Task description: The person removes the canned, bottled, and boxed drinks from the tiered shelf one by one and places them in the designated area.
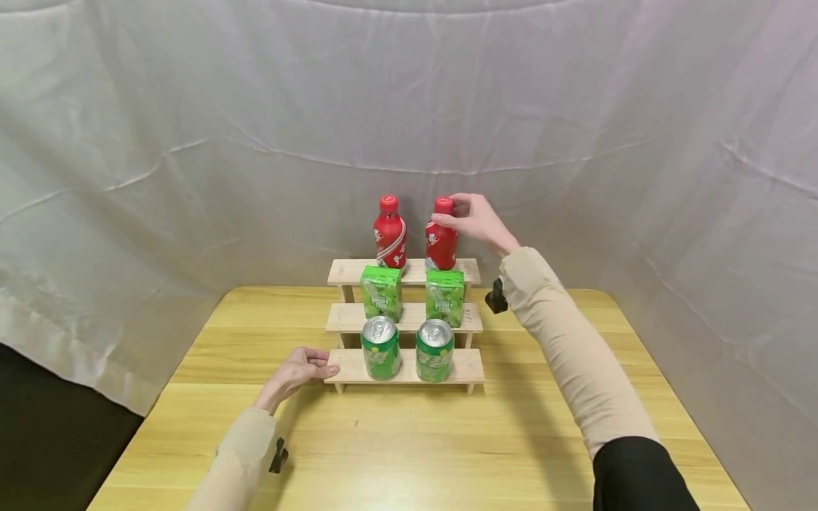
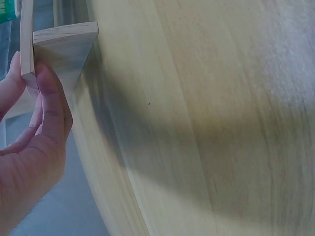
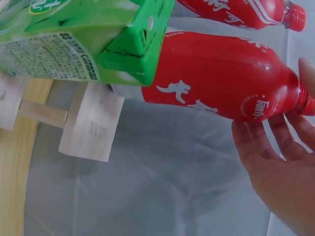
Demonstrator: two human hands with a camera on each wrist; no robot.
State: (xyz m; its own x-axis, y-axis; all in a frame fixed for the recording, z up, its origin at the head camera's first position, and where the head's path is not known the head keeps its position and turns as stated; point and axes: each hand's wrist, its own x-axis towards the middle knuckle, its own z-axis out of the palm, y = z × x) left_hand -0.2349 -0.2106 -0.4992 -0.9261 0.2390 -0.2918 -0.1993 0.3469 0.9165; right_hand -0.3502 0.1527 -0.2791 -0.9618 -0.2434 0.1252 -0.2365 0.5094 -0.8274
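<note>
A three-tier wooden display rack [image 1: 348,365] stands on the table. My left hand [image 1: 297,372] pinches the left end of its lowest board [image 2: 27,59] between thumb and fingers. On the top tier are two red bottles; my right hand [image 1: 478,220] holds the right-hand bottle [image 1: 441,245] round its neck, just under the cap. In the right wrist view, fingertips [image 3: 244,132] touch that bottle's shoulder. Its twin, the left-hand bottle [image 1: 390,238], stands apart from the hand. Two green drink cartons [image 1: 381,294] occupy the middle tier, and two green cans [image 1: 434,358] the lowest.
Pale grey cloth [image 1: 409,92] hangs behind the rack and along both sides. The wooden table [image 1: 409,447] extends in front of the rack and to its left and right. Small black devices [image 1: 496,297] hang at both wrists.
</note>
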